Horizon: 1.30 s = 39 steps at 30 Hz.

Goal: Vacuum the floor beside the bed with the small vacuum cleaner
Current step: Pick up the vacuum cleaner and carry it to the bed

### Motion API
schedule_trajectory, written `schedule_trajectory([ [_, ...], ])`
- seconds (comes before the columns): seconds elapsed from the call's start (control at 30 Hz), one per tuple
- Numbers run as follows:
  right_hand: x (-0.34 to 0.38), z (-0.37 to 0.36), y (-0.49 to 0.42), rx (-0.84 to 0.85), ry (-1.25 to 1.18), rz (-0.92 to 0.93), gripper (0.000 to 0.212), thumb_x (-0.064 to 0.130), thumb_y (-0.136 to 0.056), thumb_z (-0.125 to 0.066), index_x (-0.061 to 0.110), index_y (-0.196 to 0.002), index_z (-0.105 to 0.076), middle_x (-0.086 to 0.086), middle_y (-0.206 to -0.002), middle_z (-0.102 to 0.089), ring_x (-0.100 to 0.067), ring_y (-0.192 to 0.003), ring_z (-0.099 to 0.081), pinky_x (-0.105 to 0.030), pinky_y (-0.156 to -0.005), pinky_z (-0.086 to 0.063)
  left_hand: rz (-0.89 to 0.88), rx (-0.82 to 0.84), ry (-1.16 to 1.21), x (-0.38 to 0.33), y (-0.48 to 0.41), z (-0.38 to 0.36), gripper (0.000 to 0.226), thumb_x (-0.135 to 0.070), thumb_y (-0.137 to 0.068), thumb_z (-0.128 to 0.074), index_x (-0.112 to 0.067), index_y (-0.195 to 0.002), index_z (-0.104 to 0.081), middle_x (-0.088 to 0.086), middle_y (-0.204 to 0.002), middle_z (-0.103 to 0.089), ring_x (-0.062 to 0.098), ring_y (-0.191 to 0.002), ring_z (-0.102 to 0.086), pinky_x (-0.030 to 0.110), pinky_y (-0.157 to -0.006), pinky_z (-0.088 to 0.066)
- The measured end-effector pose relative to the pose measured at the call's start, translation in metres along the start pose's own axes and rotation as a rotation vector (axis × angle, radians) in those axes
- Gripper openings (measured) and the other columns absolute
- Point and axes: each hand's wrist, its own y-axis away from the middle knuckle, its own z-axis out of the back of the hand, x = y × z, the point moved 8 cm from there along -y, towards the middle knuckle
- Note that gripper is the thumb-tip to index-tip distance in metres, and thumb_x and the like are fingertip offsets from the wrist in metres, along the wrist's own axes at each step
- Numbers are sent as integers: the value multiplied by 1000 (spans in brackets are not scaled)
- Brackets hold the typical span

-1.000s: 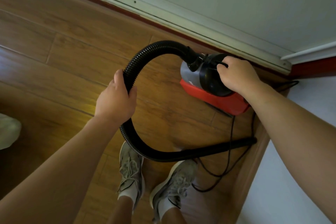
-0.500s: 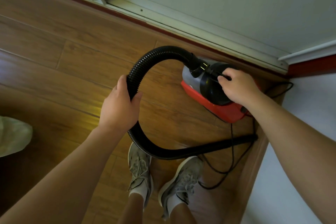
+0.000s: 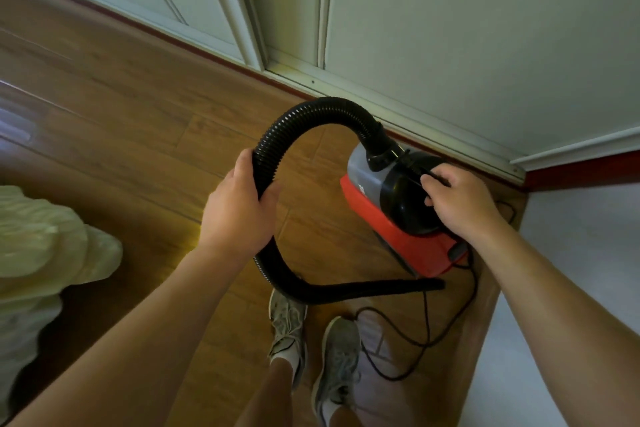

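A small red, grey and black vacuum cleaner (image 3: 388, 208) sits on the wooden floor (image 3: 138, 135) close to the baseboard. Its black ribbed hose (image 3: 311, 111) arches up from the front of the body, curves down to the left and ends in a flat black nozzle (image 3: 398, 286) lying on the floor. My left hand (image 3: 239, 208) grips the hose partway along its arc. My right hand (image 3: 460, 201) grips the black handle on top of the vacuum body.
A black power cord (image 3: 426, 329) loops on the floor beside my two grey sneakers (image 3: 311, 340). White panelled doors (image 3: 450, 28) run along the far edge. The white bed side (image 3: 571, 288) is at the right. Pale bedding (image 3: 38, 246) bulges at the left.
The view has tilted up and shifted, showing more of the doors and the pale bedding. Both hands keep the same grips on hose and handle.
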Motion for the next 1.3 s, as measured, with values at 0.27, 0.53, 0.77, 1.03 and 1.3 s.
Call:
schedule_trajectory([
  [0.27,79,35,64,2,-112,115,27,33,-97,-55,26,-72,-63,3,-64,-67,-8,-60,-63,-34,-65,-51,35,-186,90,-18,63,96,52,-31,-99,-61,-23,-147,-42,-4,-101,-63,1,-73,-54,18,-56,-37],
  [0.53,176,72,147,54,-103,175,29,33,-101,-49,22,-76,-60,-3,-71,-67,-21,-69,-65,-42,-70,-52,18,-367,180,-53,136,202,52,-29,-97,-65,-26,-144,-45,-9,-104,-65,13,-86,-62,25,-65,-45],
  [0.77,252,102,217,67,-136,244,35,30,-103,-44,11,-79,-60,-6,-71,-62,-21,-65,-59,-33,-63,-44,7,-478,340,-83,186,288,55,-28,-92,-72,-33,-143,-50,-12,-108,-69,4,-86,-64,17,-65,-45],
  [1.03,343,134,292,77,-142,350,35,29,-104,-40,8,-84,-60,-8,-76,-62,-21,-70,-59,-32,-65,-43,-15,-531,440,-105,248,386,67,-23,-92,-73,-39,-149,-43,-14,-112,-66,-4,-80,-63,24,-69,-56],
  [1.3,432,142,350,48,-105,452,36,27,-103,-38,8,-83,-61,-8,-77,-65,-24,-72,-61,-40,-73,-51,-27,-605,511,-97,285,469,48,-24,-88,-76,-35,-132,-60,-16,-106,-69,7,-95,-67,39,-85,-60],
])
